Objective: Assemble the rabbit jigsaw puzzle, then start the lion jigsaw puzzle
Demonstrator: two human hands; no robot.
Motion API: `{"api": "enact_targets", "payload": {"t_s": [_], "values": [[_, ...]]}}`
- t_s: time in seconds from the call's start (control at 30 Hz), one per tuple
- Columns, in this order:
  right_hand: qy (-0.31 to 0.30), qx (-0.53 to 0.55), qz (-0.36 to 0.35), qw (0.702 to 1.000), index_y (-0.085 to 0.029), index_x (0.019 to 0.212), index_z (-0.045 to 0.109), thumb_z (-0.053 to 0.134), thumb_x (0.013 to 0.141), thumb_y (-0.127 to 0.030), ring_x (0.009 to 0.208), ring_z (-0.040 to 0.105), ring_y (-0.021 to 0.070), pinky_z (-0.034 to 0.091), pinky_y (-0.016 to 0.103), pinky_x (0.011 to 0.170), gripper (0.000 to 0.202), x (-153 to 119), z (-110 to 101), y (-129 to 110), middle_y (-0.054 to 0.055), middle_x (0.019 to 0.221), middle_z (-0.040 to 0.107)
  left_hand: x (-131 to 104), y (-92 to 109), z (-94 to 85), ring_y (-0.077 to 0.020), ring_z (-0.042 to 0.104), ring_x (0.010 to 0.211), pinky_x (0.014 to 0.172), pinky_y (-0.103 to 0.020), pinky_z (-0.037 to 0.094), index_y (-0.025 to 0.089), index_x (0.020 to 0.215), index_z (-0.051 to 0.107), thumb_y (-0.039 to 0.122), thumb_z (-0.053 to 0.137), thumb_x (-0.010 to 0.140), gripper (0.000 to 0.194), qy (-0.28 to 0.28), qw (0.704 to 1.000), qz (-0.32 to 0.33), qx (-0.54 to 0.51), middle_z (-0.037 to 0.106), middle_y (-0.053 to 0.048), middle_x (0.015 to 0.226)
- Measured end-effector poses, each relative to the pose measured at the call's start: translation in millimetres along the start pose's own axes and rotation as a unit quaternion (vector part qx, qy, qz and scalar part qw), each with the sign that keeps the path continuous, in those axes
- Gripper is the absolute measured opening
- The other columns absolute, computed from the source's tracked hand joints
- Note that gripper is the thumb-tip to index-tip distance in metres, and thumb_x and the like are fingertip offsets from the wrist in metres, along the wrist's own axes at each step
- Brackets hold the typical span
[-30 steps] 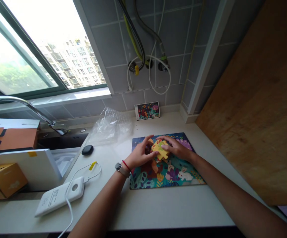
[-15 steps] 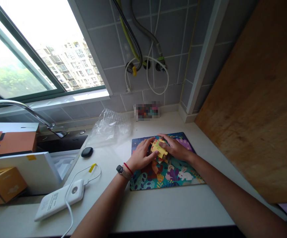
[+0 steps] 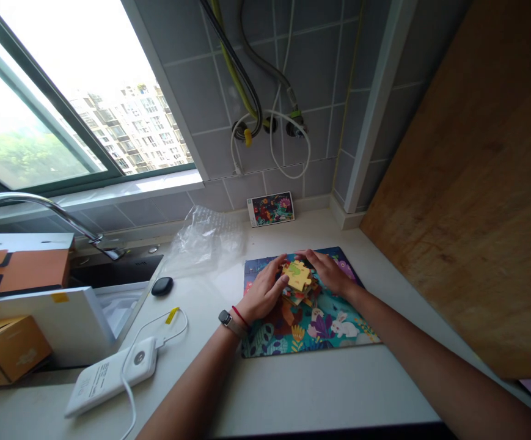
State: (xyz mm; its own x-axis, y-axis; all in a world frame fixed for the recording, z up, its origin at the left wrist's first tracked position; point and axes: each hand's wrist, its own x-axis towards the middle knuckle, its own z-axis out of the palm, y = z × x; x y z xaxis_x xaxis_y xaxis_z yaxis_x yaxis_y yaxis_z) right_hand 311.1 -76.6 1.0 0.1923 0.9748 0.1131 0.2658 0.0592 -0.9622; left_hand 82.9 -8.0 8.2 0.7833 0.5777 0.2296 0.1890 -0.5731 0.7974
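A stack of jigsaw puzzle pieces (image 3: 298, 278), the top one yellow with a green mark, sits on a colourful puzzle board (image 3: 269, 342) showing rabbits and plants. My left hand (image 3: 265, 288) is curved round the stack's left side, its thumb at the near edge. From the right, my right hand (image 3: 327, 272) cups the far right side with bent fingers; its fingertips are partly hidden behind the pile. Between them the two hands hold the stack, whose lower pieces stick out unevenly towards me. A watch and a red cord circle my left wrist.
A small picture card (image 3: 272, 209) leans on the back wall. Left of the board are crumpled clear plastic (image 3: 205, 238), a black oval object (image 3: 162, 286) and a white power bank (image 3: 113, 373) with a cable. Boxes (image 3: 22, 266) stand by the sink; a wooden panel (image 3: 467, 214) borders the right.
My right hand has drawn back slightly to the right and its thumb has come off the top piece. More of the stack now shows. My left hand stays at its left side.
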Motion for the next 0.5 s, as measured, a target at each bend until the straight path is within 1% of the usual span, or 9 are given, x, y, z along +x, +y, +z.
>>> {"api": "enact_targets", "payload": {"t_s": [0.1,0.2,0.23,0.3,0.37,0.43,0.5], "values": [[0.038,0.040,0.017,0.998,-0.030,0.107,0.082,0.036,0.093,-0.085,0.111,0.071,0.0349,0.049,0.057,0.107,0.073,5,-3,7,0.010,0.107,0.080,4,-6,-5.5,-0.0289,0.049,0.144,0.121,-0.049,0.038,0.023,0.157,0.039,0.050,0.047,0.108,0.056,0.041,0.998,-0.035,-0.041,0.050,-0.016,0.158],[0.059,0.059,0.031,0.996,-0.028,0.101,0.082,0.034,0.093,-0.086,0.102,0.072,0.0328,0.054,0.054,0.098,0.076,9,-4,11,0.010,0.099,0.081,20,-14,-16.1,-0.0288,0.057,0.136,0.112,-0.046,0.046,0.022,0.150,0.045,0.051,0.052,0.105,0.054,0.109,0.988,-0.078,-0.081,0.051,-0.018,0.155],[0.065,0.063,0.034,0.995,-0.027,0.099,0.082,0.033,0.093,-0.086,0.099,0.073,0.0319,0.055,0.053,0.096,0.077,10,-5,12,0.010,0.098,0.081,28,-17,-20.7,-0.0284,0.060,0.132,0.109,-0.044,0.049,0.021,0.147,0.047,0.051,0.055,0.104,0.053,0.131,0.983,-0.088,-0.095,0.053,-0.018,0.153],[0.076,0.067,0.039,0.994,-0.025,0.096,0.082,0.034,0.092,-0.087,0.094,0.073,0.0309,0.056,0.052,0.093,0.079,12,-5,14,0.010,0.097,0.080,49,-22,-30.5,-0.0269,0.066,0.119,0.096,-0.038,0.055,0.022,0.143,0.050,0.048,0.068,0.097,0.056,0.164,0.970,-0.130,-0.127,0.056,-0.018,0.148],[0.079,0.073,0.041,0.993,-0.026,0.095,0.082,0.036,0.090,-0.088,0.091,0.073,0.0309,0.057,0.051,0.092,0.078,12,-5,14,0.010,0.096,0.080,74,-27,-40.4,-0.0244,0.070,0.107,0.083,-0.032,0.057,0.025,0.143,0.050,0.042,0.076,0.091,0.060,0.188,0.942,-0.212,-0.180,0.063,-0.015,0.140],[0.075,0.081,0.039,0.993,-0.029,0.097,0.082,0.037,0.090,-0.087,0.092,0.073,0.0318,0.057,0.050,0.091,0.075,13,-5,15,0.010,0.094,0.081,98,-34,-49.3,-0.0230,0.072,0.102,0.075,-0.028,0.057,0.025,0.145,0.048,0.040,0.077,0.090,0.063,0.198,0.929,-0.248,-0.190,0.061,-0.017,0.142],[0.069,0.090,0.036,0.993,-0.032,0.100,0.082,0.036,0.091,-0.087,0.094,0.073,0.0328,0.058,0.050,0.091,0.072,12,-4,15,0.010,0.093,0.081,120,-43,-56.8,-0.0220,0.072,0.099,0.071,-0.027,0.056,0.026,0.145,0.047,0.037,0.082,0.085,0.070,0.211,0.917,-0.280,-0.189,0.055,-0.019,0.148]]}}
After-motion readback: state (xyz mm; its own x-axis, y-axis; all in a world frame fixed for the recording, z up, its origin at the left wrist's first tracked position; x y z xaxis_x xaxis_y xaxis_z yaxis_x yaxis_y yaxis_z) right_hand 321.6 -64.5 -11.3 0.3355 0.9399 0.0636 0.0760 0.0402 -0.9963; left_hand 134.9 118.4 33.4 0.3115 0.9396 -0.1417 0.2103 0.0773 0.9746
